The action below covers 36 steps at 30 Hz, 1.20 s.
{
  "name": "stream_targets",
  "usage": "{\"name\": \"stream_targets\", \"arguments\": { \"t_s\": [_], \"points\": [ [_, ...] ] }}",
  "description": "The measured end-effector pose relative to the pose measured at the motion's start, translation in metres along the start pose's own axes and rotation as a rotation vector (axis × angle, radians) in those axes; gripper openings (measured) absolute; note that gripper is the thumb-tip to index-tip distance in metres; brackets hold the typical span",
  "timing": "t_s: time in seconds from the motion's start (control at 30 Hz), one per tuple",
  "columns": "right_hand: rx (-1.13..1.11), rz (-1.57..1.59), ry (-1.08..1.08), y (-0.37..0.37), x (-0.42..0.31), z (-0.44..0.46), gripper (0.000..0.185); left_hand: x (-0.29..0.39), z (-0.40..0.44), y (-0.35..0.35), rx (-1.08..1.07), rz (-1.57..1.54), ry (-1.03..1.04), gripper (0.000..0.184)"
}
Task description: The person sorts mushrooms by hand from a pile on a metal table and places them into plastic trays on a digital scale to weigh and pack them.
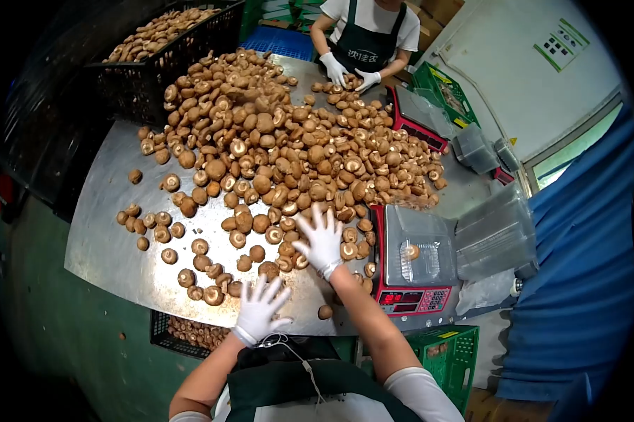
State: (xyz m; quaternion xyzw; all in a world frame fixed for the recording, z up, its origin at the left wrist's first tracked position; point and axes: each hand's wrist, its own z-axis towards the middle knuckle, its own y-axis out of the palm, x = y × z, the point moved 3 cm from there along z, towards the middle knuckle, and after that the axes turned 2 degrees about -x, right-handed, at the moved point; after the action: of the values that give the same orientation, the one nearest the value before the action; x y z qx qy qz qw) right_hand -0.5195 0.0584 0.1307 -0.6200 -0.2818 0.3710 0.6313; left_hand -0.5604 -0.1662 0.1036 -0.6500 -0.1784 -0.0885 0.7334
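Both my hands wear white gloves over a metal table (113, 232) heaped with brown shiitake mushrooms (289, 141). My left hand (259, 309) is spread near the front edge, close to a few loose mushrooms (211, 294). Further forward, my right hand (322, 243) has its fingers spread at the near side of the heap, with mushrooms around its fingertips. Neither hand grips anything. Right of my right hand stands a red scale (415, 299) with a lit display. On it sits a clear plastic tray (429, 260) holding one mushroom (411, 252).
Stacked clear trays (496, 228) stand right of the scale. Across the table, a gloved co-worker (366, 42) handles mushrooms near a second scale (419, 116). A black crate (134, 88) of mushrooms is at back left. Below the front edge are a black crate (161, 330) and a green crate (464, 359).
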Motion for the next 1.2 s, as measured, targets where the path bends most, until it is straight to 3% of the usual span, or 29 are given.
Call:
{"name": "stream_targets", "arguments": {
  "t_s": [0.03, 0.13, 0.23, 0.33, 0.47, 0.53, 0.57, 0.63, 0.67, 0.73, 0.87, 1.0, 1.1, 1.2],
  "points": [
    [-0.073, 0.015, -0.046, 0.008, -0.008, -0.011, 0.058, -0.002, 0.004, 0.005, -0.006, 0.029, 0.013, 0.06],
    [0.025, 0.196, -0.159, 0.01, -0.019, -0.055, 0.049, -0.013, 0.011, 0.007, 0.112, 0.01, -0.094, 0.045],
    [0.025, 0.156, -0.206, 0.005, -0.021, -0.087, 0.048, -0.042, 0.009, -0.007, 0.17, -0.011, -0.291, 0.044],
    [-0.087, 0.199, -0.354, 0.018, -0.022, -0.119, 0.048, -0.063, 0.002, -0.019, 0.218, 0.033, -0.36, 0.044],
    [-0.171, 0.345, -0.374, 0.004, -0.013, -0.143, 0.034, -0.062, -0.003, -0.027, 0.234, -0.015, -0.429, 0.046],
    [-0.101, 0.434, -0.284, -0.004, 0.006, -0.134, 0.03, -0.047, 0.006, -0.034, 0.221, -0.029, -0.421, 0.048],
    [0.047, 0.445, -0.206, -0.01, 0.017, -0.122, 0.028, -0.036, 0.015, -0.032, 0.144, -0.041, -0.387, 0.051],
    [0.146, 0.531, -0.118, -0.018, 0.032, -0.087, 0.044, -0.009, 0.04, -0.022, -0.01, -0.157, -0.292, 0.061],
    [0.189, 0.436, -0.044, -0.026, 0.031, -0.066, 0.047, 0.0, 0.053, -0.011, 0.036, -0.125, -0.111, 0.065],
    [0.135, 0.18, 0.043, -0.01, 0.031, -0.045, 0.049, 0.014, 0.073, -0.003, 0.008, -0.05, -0.015, 0.068],
    [0.031, 0.399, -0.066, 0.009, 0.033, -0.075, 0.044, -0.016, 0.07, 0.01, -0.019, -0.014, -0.185, 0.067],
    [-0.054, 0.164, -0.117, 0.002, 0.057, -0.104, 0.044, -0.057, 0.047, -0.018, -0.004, 0.011, -0.468, 0.06],
    [-0.063, 0.189, -0.122, -0.01, 0.056, -0.098, 0.049, -0.071, 0.035, -0.036, 0.054, 0.097, -0.415, 0.06],
    [0.113, 0.398, -0.035, -0.019, 0.054, -0.057, 0.049, -0.067, 0.034, -0.036, 0.101, 0.061, -0.407, 0.063]
  ]
}}
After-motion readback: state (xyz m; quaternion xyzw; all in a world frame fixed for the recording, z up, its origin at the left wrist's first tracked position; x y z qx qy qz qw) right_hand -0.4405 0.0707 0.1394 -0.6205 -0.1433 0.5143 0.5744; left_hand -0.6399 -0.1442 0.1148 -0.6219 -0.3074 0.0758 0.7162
